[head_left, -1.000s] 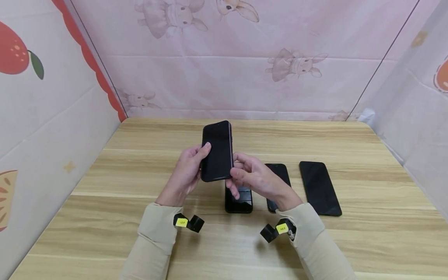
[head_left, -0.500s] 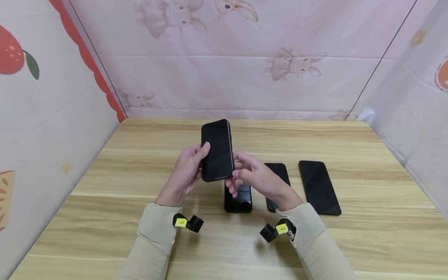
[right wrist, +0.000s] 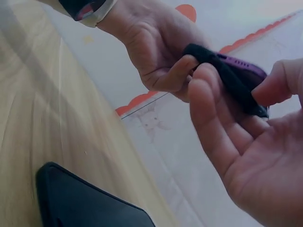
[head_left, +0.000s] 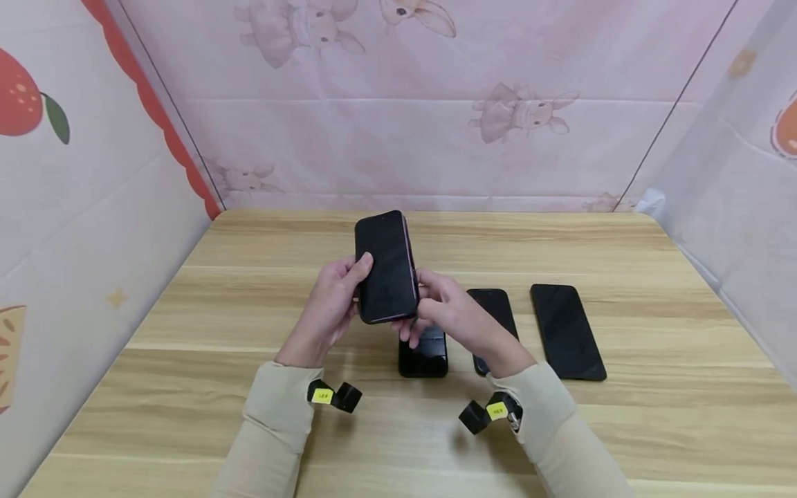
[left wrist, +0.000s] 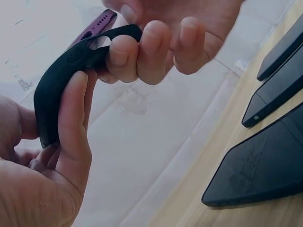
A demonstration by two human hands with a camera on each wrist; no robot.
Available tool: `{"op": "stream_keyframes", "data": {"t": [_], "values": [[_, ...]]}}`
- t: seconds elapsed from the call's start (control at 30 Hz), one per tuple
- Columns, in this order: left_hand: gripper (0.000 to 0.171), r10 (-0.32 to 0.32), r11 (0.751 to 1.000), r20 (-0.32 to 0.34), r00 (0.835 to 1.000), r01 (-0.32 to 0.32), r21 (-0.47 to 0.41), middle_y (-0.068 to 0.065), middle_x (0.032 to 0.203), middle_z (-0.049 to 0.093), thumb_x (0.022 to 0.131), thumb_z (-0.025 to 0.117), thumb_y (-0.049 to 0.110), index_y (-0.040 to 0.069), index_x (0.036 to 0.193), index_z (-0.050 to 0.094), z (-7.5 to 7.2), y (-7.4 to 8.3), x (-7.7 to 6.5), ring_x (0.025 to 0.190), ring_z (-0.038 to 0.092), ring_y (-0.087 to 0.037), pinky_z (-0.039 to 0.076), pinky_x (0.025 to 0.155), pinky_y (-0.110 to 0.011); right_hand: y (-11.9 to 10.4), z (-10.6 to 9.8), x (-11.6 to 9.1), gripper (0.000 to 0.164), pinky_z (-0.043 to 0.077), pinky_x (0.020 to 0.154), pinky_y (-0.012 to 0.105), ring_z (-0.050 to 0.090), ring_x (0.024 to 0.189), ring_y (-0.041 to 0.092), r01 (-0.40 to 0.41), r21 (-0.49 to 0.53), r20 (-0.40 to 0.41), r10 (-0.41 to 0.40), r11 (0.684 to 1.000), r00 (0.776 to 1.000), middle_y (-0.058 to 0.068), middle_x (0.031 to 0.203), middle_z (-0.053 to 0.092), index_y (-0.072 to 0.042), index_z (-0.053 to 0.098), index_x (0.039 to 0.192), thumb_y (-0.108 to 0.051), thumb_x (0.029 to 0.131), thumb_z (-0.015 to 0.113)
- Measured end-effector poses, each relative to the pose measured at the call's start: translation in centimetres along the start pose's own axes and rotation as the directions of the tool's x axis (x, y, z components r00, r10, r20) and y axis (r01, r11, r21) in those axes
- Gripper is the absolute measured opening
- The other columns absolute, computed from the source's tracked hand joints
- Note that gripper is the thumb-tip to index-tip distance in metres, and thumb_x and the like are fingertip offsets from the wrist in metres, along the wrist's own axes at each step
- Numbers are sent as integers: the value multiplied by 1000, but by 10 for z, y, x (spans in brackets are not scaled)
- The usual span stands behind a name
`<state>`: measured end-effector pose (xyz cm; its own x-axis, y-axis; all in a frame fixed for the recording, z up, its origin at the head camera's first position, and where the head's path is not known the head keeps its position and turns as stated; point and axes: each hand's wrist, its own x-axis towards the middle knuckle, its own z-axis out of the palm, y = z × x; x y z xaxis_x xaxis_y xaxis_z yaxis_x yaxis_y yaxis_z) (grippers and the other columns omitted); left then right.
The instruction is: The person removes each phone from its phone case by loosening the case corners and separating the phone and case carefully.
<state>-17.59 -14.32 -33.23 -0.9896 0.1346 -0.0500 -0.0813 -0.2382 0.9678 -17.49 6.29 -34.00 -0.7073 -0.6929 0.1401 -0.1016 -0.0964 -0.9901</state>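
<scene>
My left hand (head_left: 328, 304) grips a smartphone (head_left: 387, 273) above the table, thumb over the edge of its dark screen. In the left wrist view a black flexible case (left wrist: 49, 94) bends away from the phone's purple edge (left wrist: 97, 26), where a gap shows. At the phone's lower right corner, my right hand (head_left: 457, 315) pinches the case with thumb and curled fingers. The right wrist view shows the case (right wrist: 229, 78) partly peeled off the purple bottom edge, with its speaker holes bare. Most of the phone's back is hidden.
A dark phone (head_left: 423, 358) lies on the wooden table (head_left: 187, 387) just below the held one. Two more dark phones, one (head_left: 498, 311) partly behind my right wrist and one (head_left: 568, 332) farther right, lie flat. Patterned cloth walls (head_left: 373, 152) surround the table.
My right fingers have shifted at the phone's lower corner, and the thumb has slid to its side edge. The phone has tilted slightly and moved a little left; a gap now shows along its right edge.
</scene>
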Motion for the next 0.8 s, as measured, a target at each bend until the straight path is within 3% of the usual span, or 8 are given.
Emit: {"op": "stream_keyframes", "data": {"t": [0.27, 0.4, 0.67, 0.8], "values": [[35, 6, 999, 42, 999, -8, 32, 1, 78, 72, 106, 47, 27, -7, 114, 54, 1, 0, -1, 68, 71, -10, 58, 58, -24, 9, -7, 1, 53, 57, 62, 31, 67, 70, 18, -35, 168, 22, 32, 985, 999, 9, 86, 71, -1, 38, 146, -4, 93, 33], [33, -8, 998, 33, 999, 6, 64, 0, 77, 72, 106, 46, 27, -5, 110, 54, 0, -3, 0, 66, 71, -12, 57, 55, -24, 12, -10, 2, 53, 57, 62, 30, 67, 68, 19, -71, 191, 12, 70, 979, 997, 8, 83, 72, 1, 40, 145, -4, 92, 31], [37, -26, 997, 61, 998, 22, 72, 0, 79, 73, 106, 46, 28, -7, 114, 55, 2, -2, -1, 70, 72, -13, 60, 60, -27, 12, -16, 0, 36, 56, 61, 32, 64, 66, 19, -64, 37, 57, 62, 997, 996, 15, 86, 69, -3, 46, 139, -13, 105, 37], [36, -33, 996, 69, 997, 28, 79, 0, 79, 73, 107, 44, 27, -7, 114, 54, 2, -3, -1, 71, 73, -13, 60, 62, -29, 11, -17, 0, 35, 57, 59, 33, 63, 64, 19, -40, -56, 72, 44, 998, 996, 16, 83, 67, -3, 43, 139, -13, 106, 40]]}}
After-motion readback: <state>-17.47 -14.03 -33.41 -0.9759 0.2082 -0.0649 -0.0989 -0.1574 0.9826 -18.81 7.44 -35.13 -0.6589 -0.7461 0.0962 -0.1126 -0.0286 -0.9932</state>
